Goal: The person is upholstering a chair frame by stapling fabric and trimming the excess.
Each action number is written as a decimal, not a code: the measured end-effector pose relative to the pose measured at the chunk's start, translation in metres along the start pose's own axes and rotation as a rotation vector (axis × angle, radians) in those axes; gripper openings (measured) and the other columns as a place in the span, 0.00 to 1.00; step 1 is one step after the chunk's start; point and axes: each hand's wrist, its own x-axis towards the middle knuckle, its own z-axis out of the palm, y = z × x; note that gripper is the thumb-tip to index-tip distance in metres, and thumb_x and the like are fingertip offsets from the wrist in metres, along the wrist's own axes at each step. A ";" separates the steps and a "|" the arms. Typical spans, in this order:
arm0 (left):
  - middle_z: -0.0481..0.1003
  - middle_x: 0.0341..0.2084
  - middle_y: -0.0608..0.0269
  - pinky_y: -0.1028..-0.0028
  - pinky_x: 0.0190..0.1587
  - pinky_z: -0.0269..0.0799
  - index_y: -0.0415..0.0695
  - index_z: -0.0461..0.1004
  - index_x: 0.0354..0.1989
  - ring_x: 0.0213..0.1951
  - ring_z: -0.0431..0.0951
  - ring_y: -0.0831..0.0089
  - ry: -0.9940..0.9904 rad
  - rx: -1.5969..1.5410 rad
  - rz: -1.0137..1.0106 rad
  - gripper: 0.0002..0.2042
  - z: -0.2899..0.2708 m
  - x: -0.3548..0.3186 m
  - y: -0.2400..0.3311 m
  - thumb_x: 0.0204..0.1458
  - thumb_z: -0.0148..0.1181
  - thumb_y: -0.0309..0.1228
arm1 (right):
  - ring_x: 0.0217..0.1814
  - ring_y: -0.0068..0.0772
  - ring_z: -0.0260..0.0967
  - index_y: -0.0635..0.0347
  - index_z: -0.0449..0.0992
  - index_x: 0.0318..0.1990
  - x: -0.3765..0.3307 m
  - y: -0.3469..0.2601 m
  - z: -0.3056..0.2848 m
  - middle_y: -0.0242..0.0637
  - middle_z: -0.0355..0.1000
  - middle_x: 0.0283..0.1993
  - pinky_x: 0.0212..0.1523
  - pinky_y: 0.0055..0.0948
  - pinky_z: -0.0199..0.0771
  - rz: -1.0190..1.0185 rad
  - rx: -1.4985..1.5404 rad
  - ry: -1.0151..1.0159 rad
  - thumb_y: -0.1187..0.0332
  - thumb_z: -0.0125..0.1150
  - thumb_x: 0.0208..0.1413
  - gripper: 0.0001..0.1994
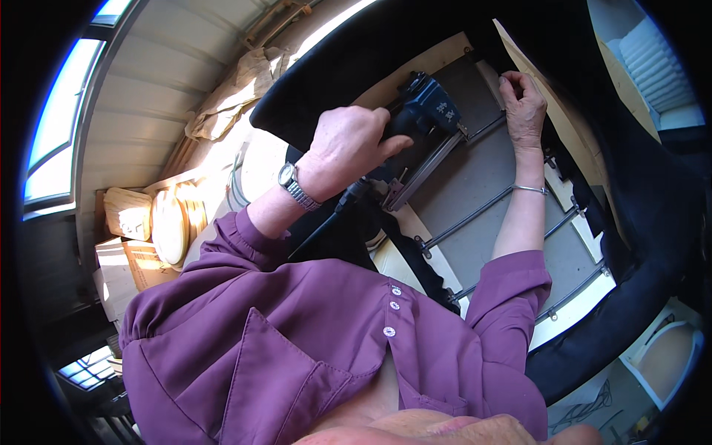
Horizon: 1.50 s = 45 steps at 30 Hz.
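At the bottom of the frame, close to us, is the purple shirt (pixel 297 341) of the person. Above it, in the upper middle, the left hand (pixel 347 141) is curled around the handle of a blue staple gun (pixel 439 104). A dark cord (pixel 320 231) runs down from the tool. The gun's long metal bar (pixel 426 172) slants from lower left to upper right, so its front end points toward the right hand (pixel 523 107). That hand is at the upper right, a little apart from the gun; its fingers are bunched, but I cannot tell if they pinch anything. The left hand is much nearer the gun. Under both hands, bent metal rods (pixel 471 217) cross a gray sheet (pixel 482 178), with black cloth (pixel 667 215) around it. Far off at the left is a bright window (pixel 63 130).
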 end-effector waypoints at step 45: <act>0.80 0.33 0.62 0.62 0.57 0.71 0.45 0.82 0.32 0.45 0.79 0.64 0.390 0.073 0.768 0.03 0.013 0.213 0.040 0.49 0.67 0.24 | 0.45 0.54 0.79 0.60 0.82 0.48 0.029 0.013 -0.002 0.54 0.79 0.42 0.48 0.42 0.76 0.121 -0.200 -0.041 0.60 0.58 0.64 0.15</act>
